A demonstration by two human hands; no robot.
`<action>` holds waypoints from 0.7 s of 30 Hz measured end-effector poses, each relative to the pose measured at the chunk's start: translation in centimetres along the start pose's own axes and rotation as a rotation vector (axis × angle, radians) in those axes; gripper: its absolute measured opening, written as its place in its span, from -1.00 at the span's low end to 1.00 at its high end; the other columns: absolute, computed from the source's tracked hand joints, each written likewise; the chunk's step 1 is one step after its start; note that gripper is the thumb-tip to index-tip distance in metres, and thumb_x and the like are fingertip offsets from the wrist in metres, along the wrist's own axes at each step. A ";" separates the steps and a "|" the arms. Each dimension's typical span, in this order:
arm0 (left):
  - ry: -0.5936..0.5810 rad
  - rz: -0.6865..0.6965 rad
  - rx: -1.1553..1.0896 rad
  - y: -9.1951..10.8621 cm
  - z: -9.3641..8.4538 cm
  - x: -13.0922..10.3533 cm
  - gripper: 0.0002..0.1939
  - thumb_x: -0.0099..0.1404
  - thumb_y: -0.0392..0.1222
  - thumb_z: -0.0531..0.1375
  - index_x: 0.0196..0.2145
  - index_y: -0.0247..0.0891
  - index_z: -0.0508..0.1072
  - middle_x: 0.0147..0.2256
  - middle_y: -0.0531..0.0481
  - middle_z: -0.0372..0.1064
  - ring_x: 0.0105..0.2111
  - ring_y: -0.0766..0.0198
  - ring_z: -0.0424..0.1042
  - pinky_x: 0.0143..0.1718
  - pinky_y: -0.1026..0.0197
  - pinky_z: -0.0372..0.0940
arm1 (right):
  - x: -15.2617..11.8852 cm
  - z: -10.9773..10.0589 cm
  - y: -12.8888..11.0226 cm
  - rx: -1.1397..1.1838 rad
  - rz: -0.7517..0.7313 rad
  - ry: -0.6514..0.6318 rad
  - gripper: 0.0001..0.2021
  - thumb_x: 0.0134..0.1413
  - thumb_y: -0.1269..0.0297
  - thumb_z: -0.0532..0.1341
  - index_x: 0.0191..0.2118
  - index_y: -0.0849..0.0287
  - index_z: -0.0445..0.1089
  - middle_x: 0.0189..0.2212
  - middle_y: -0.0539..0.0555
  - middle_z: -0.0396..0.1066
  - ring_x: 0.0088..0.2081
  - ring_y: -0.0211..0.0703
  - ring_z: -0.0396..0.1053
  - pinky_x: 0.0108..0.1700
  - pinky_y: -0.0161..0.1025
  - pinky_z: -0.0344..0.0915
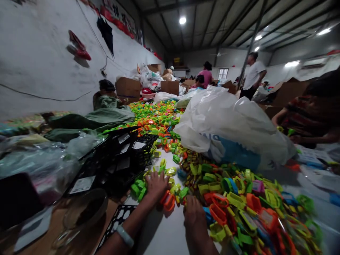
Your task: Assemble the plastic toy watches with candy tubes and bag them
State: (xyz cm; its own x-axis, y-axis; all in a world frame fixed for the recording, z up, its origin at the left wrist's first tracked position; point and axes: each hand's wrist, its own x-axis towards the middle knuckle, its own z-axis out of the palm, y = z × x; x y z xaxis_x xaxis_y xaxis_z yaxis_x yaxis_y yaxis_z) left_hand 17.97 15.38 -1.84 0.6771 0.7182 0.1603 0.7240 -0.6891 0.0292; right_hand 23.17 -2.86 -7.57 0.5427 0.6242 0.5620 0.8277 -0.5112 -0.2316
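My left hand (158, 185) lies with fingers spread over a few small plastic pieces in yellow, green and orange on the white tabletop (166, 230). A green piece (138, 189) sits beside its thumb side, and an orange loop-shaped piece (169, 200) lies just below its fingers. My right hand (195, 214) rests at the left edge of a large heap of similar pieces (236, 200). Its fingers are bent and held together; whatever may be under them is hidden. A pale bracelet (124, 236) circles my left wrist.
Black plastic crates (114, 159) and a clear cup (85, 209) stand on the left. A big white plastic bag (228, 120) lies behind the heap. More coloured pieces (156, 113) spread farther back. Co-workers sit at left and right; others are at the back.
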 end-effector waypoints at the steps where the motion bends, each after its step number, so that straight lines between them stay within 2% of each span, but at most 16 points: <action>1: 0.012 -0.012 0.015 0.0 -0.3 -0.2 -0.51 0.35 0.02 -0.04 0.15 -0.18 0.30 0.02 -0.31 0.35 0.06 -0.18 0.22 0.10 -0.31 -0.07 | 0.0 -0.1 0.2 -0.009 0.005 -0.003 -0.63 -0.03 0.69 0.01 -0.15 0.26 0.38 -0.31 0.16 0.46 -0.26 -0.06 0.40 -0.18 -0.19 0.34; 4: 0.040 0.022 0.029 -0.2 -1.9 -0.2 -0.48 0.34 0.01 -0.01 0.18 -0.23 0.25 -0.11 -0.26 0.42 -0.02 -0.10 0.27 0.07 -0.16 0.01 | 0.3 -0.7 0.4 -0.010 0.031 -0.018 -0.63 -0.02 0.68 0.01 -0.13 0.23 0.35 -0.34 0.12 0.44 -0.28 -0.07 0.39 -0.21 -0.21 0.31; 7: 0.044 0.063 0.015 -0.9 -3.1 1.1 -0.59 0.36 -0.01 -0.04 -0.05 -0.26 0.45 -0.18 -0.24 0.42 -0.06 -0.04 0.28 -0.01 -0.04 0.09 | 0.3 -1.2 0.3 0.020 0.034 -0.038 -0.61 -0.03 0.68 0.02 -0.12 0.19 0.33 -0.34 0.09 0.43 -0.28 -0.08 0.38 -0.21 -0.22 0.29; 9: 0.044 0.051 0.003 -1.3 -3.3 2.8 -0.60 0.37 -0.03 -0.06 -0.19 -0.31 0.49 -0.16 -0.28 0.39 -0.05 -0.05 0.26 -0.03 -0.02 0.11 | 0.3 -1.0 0.3 0.033 0.030 -0.052 -0.61 -0.05 0.68 0.03 -0.14 0.17 0.33 -0.33 0.09 0.44 -0.29 -0.08 0.38 -0.23 -0.22 0.28; 10: 0.043 0.041 -0.006 -1.4 -3.2 3.8 -0.61 0.37 -0.04 -0.05 -0.19 -0.33 0.48 -0.13 -0.29 0.37 -0.04 -0.04 0.26 -0.03 -0.01 0.12 | 0.3 -0.7 0.3 0.034 0.023 -0.054 -0.62 -0.05 0.68 0.02 -0.14 0.18 0.33 -0.33 0.10 0.44 -0.29 -0.07 0.39 -0.24 -0.22 0.29; 14: 0.019 0.032 -0.070 -0.8 -2.0 9.0 -0.62 0.34 0.00 0.05 -0.04 -0.32 0.37 0.01 -0.20 0.31 0.01 0.06 0.28 0.03 -0.01 0.16 | -0.3 1.1 0.6 0.029 0.009 0.011 -0.63 -0.04 0.64 0.03 -0.11 0.23 0.33 -0.29 0.17 0.47 -0.27 -0.02 0.42 -0.23 -0.19 0.33; 18: 0.012 0.021 -0.143 1.2 -0.4 15.3 -0.56 0.31 0.07 0.10 0.00 -0.28 0.35 0.05 -0.14 0.31 0.05 0.08 0.29 0.09 -0.12 0.17 | -1.4 2.7 1.0 0.028 -0.013 0.070 -0.55 -0.06 0.63 0.02 -0.03 0.21 0.34 -0.17 0.20 0.49 -0.13 0.02 0.44 -0.12 -0.17 0.36; 21: 0.051 -0.024 -0.199 2.4 0.7 20.7 -0.46 0.31 0.10 0.09 0.14 -0.25 0.24 0.21 -0.19 0.15 0.19 0.01 0.16 0.18 -0.17 0.08 | -1.4 3.1 1.3 0.009 -0.042 0.087 -0.62 -0.02 0.60 0.05 -0.12 0.16 0.42 -0.23 0.17 0.53 -0.21 -0.01 0.48 -0.18 -0.20 0.39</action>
State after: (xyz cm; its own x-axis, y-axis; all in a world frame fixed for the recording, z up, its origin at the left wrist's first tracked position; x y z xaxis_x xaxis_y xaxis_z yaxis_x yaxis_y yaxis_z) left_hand 33.84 28.62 0.87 0.6487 0.7324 0.2068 0.6962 -0.6808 0.2277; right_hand 23.95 -2.56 -11.17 0.4930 0.5914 0.6381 0.8512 -0.4794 -0.2133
